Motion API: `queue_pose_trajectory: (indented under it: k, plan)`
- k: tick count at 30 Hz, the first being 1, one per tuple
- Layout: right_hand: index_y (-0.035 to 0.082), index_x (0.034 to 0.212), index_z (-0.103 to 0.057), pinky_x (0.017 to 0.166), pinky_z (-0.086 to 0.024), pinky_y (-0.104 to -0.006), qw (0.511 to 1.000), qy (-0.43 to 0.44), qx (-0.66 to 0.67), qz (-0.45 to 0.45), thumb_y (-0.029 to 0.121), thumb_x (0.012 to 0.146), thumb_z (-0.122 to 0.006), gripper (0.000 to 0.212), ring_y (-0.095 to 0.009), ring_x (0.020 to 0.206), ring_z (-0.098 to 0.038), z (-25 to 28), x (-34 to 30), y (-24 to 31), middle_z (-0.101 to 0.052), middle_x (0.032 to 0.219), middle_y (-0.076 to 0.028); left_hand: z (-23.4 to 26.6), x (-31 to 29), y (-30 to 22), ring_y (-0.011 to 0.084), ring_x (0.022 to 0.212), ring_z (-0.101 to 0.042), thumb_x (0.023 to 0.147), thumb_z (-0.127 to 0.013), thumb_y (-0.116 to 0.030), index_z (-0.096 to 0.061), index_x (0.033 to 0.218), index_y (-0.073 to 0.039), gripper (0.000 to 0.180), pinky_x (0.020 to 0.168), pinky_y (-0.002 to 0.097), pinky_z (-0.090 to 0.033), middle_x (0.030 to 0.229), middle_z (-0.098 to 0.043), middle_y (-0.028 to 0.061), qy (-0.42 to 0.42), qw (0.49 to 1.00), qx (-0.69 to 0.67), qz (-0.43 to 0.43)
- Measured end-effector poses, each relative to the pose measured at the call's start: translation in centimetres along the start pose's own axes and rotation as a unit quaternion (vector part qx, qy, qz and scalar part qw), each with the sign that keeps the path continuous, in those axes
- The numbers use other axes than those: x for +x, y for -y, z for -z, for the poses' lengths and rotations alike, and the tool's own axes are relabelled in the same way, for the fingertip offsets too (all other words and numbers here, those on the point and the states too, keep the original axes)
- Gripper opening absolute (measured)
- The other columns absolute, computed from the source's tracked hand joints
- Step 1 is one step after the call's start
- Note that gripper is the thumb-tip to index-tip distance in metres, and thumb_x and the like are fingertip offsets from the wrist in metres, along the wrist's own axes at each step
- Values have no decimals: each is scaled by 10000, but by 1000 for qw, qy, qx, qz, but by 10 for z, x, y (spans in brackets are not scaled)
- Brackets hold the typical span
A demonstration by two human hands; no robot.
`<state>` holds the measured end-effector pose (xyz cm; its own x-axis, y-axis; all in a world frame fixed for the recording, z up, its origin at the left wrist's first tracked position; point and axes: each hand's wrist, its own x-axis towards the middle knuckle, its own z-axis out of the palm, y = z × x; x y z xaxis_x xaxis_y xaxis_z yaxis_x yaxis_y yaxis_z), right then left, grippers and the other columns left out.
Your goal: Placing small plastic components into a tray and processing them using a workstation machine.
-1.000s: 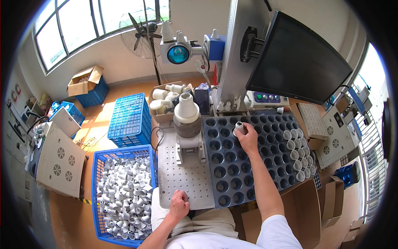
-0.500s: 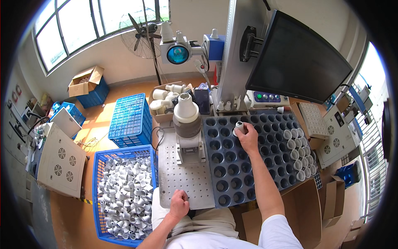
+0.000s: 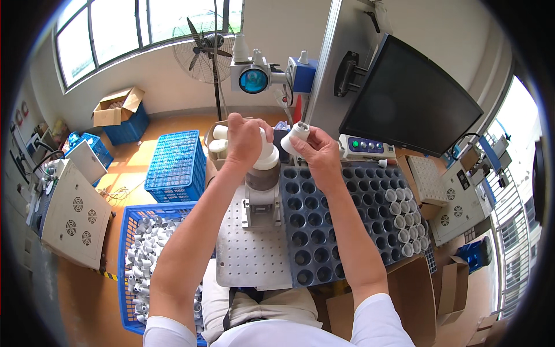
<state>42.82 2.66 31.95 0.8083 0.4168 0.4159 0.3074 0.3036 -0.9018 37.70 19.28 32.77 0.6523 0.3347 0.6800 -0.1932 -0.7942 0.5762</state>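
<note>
My right hand (image 3: 322, 155) is closed around a white cone-shaped plastic part (image 3: 296, 139), held tilted above the far edge of the black tray (image 3: 300, 272). To its left, my left hand (image 3: 245, 140) has its fingers wrapped round another white cone-shaped part (image 3: 267, 151), which sits on top of the upright fixture (image 3: 262, 180). My fingers and wrist partly hide this second part. The fixture stands on a perforated metal plate (image 3: 248, 254). Several white cups (image 3: 406, 220) fill pockets along the tray's right side.
A blue basket (image 3: 125, 272) of white cone-shaped parts stands at the left, partly behind my left forearm. Above the fixture hangs a machine head with a blue lens (image 3: 253, 80). A monitor (image 3: 410, 95) and a button box (image 3: 365, 146) are at the back right. Blue crates (image 3: 175, 168) stand farther left.
My left hand has risen from near my lap to the part on the fixture. My right hand has lifted its white part from the tray and carried it left and away from me.
</note>
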Motion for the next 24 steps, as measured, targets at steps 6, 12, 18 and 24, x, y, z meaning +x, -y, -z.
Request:
queue_pose_trajectory:
  k: [6, 12, 18, 24]
  plan:
    - [-7, 1150, -616, 840, -483, -274, 995, 77, -66, -18, 215, 825, -752, 416, -130, 898, -624, -37, 0, -25, -676, 988, -79, 122, -57, 78, 151, 529, -531, 637, -374, -122, -551, 524, 19, 253, 543, 276, -434, 546, -558, 77, -85, 973, -176, 121]
    - [3, 1150, -614, 896, -456, -302, 995, 39, -80, 40, 244, 816, -753, 435, -193, 1021, -591, -36, -5, -34, -638, 1117, -111, 199, -263, 286, 273, 635, -541, 642, -386, -12, -533, 605, 36, 158, 678, 357, -438, 622, -552, 143, -135, 945, 124, 272]
    - [17, 1175, -575, 983, -408, -388, 981, 1, -138, 134, 361, 844, -693, 492, -325, 1145, -536, -24, -22, -60, -571, 1203, -182, 147, -336, 237, 277, 760, -468, 610, -368, 66, -429, 706, -6, 134, 813, 362, -390, 729, -474, 116, 6, 960, 137, 245]
    - [4, 1162, -586, 1012, -400, -396, 929, -58, -355, 87, 286, 806, -681, 464, -338, 1163, -526, 116, -62, -68, -581, 1215, -189, 55, -305, 74, 314, 767, -441, 597, -369, -69, -441, 728, 7, 168, 777, 399, -376, 728, -462, 138, 119, 985, -42, 116]
